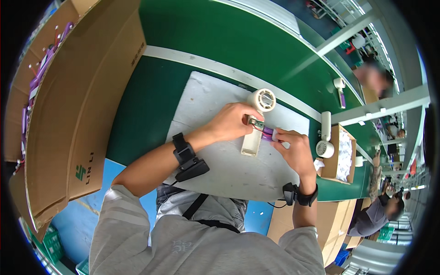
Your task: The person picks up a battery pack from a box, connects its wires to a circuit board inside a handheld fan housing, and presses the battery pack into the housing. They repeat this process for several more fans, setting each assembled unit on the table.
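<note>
A cream handheld fan [250, 143] lies on a pale foam mat [215, 167], its round head pointing away from me and its handle open like a trough. My left hand [229, 122] is closed at the fan's neck, thumb and fingers around a small green circuit board [257, 123]. Beside the handle, my right hand [295, 150] pinches a purple battery [267, 134] by its pale end. Thin red wire shows between board and battery. The left fingertips partly hide how the board sits in the neck.
At left stands a tall cardboard box [87, 105] with purple batteries [34, 87] inside. To the right are another cream fan [325, 133] and an open carton [337, 156] of white pieces. A further fan [340, 91] lies beyond the white rail. Other people work at far right.
</note>
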Available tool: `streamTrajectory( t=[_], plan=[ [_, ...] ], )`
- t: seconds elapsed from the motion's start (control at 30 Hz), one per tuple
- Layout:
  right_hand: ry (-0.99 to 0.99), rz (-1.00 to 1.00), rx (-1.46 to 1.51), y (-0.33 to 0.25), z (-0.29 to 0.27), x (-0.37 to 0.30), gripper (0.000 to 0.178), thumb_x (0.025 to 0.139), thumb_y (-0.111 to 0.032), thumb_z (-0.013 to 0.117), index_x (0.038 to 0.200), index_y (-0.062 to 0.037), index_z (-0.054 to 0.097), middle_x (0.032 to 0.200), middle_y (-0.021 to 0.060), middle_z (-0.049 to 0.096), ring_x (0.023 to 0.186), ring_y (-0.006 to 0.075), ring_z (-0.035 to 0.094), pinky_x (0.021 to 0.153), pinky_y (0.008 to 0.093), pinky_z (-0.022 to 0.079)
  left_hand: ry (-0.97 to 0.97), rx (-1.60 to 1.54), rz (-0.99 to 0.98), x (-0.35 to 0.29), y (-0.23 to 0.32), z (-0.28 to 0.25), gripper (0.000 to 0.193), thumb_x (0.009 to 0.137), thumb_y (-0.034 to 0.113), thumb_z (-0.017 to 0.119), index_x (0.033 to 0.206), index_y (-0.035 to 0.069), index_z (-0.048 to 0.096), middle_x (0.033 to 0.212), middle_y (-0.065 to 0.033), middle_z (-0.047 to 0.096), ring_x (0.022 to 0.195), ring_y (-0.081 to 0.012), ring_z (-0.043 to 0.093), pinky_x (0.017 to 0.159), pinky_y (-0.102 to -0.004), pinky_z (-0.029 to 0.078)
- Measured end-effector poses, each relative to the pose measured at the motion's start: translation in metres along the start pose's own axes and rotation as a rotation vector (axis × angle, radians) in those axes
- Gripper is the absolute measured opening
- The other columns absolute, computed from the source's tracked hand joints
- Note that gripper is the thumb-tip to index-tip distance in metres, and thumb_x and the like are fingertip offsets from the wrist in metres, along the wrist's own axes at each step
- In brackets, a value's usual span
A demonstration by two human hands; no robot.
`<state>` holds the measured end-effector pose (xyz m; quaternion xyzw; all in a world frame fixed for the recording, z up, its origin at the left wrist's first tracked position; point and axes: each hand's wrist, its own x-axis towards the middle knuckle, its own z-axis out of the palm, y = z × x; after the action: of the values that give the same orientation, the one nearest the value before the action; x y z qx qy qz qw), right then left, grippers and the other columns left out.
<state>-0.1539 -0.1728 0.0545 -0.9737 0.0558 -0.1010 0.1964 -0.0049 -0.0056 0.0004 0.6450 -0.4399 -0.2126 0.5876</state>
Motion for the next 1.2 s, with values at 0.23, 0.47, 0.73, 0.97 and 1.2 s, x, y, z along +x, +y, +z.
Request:
streamTrajectory(
  t=[0.23, 0.47, 0.73, 0.97, 1.2],
  plan=[
    [0.047, -0.040, -0.031, 0.000, 0.003, -0.005, 0.008, 0.073, 0.001, 0.068, 0.081, 0.0035, 0.068, 0.092, 0.0188, 0.069, 0.074, 0.0329, 0.067, 0.070, 0.0356, 0.054, -0.050, -0.008, -0.093, -0.001, 0.000, -0.001, 0.031, 0.071, 0.002, 0.062, 0.101, 0.006, 0.070, 0.088, -0.0082, 0.069, 0.069, -0.0146, 0.062, 0.067, -0.0289, 0.051],
    [0.014, -0.089, -0.126, -0.001, 0.011, -0.006, 0.013, 0.072, 0.002, 0.065, 0.082, 0.0051, 0.058, 0.095, 0.0185, 0.064, 0.082, 0.0340, 0.063, 0.074, 0.0385, 0.052, -0.023, -0.031, -0.145, -0.001, -0.001, 0.002, 0.032, 0.072, 0.003, 0.062, 0.102, 0.006, 0.070, 0.086, -0.0063, 0.069, 0.069, -0.0135, 0.061, 0.065, -0.0288, 0.050],
    [0.048, 0.015, 0.081, 0.028, -0.002, -0.007, 0.015, 0.079, 0.004, 0.056, 0.094, 0.0042, 0.052, 0.094, 0.0152, 0.055, 0.073, 0.0260, 0.055, 0.070, 0.0325, 0.048, -0.028, 0.014, -0.237, 0.000, 0.004, -0.003, 0.033, 0.071, 0.001, 0.061, 0.102, 0.006, 0.071, 0.084, -0.0095, 0.068, 0.069, -0.0150, 0.062, 0.066, -0.0296, 0.050],
    [0.489, 0.692, -0.486, 0.119, -0.107, -0.059, 0.033, 0.085, -0.012, 0.065, 0.115, 0.0003, 0.058, 0.094, 0.0173, 0.067, 0.085, 0.0291, 0.067, 0.076, 0.0380, 0.051, 0.005, 0.006, -0.198, -0.001, 0.007, 0.002, 0.033, 0.070, 0.000, 0.062, 0.101, 0.005, 0.071, 0.085, -0.0118, 0.069, 0.073, -0.0196, 0.065, 0.071, -0.0311, 0.052],
    [-0.008, -0.128, -0.052, 0.005, 0.008, 0.007, 0.057, 0.071, -0.008, 0.079, 0.124, -0.0081, 0.057, 0.104, 0.0069, 0.065, 0.091, 0.0201, 0.062, 0.078, 0.0295, 0.049, 0.032, -0.001, -0.163, -0.003, 0.004, 0.000, 0.032, 0.070, 0.001, 0.062, 0.100, 0.005, 0.072, 0.087, -0.0138, 0.070, 0.074, -0.0223, 0.067, 0.073, -0.0318, 0.053]
  ],
)
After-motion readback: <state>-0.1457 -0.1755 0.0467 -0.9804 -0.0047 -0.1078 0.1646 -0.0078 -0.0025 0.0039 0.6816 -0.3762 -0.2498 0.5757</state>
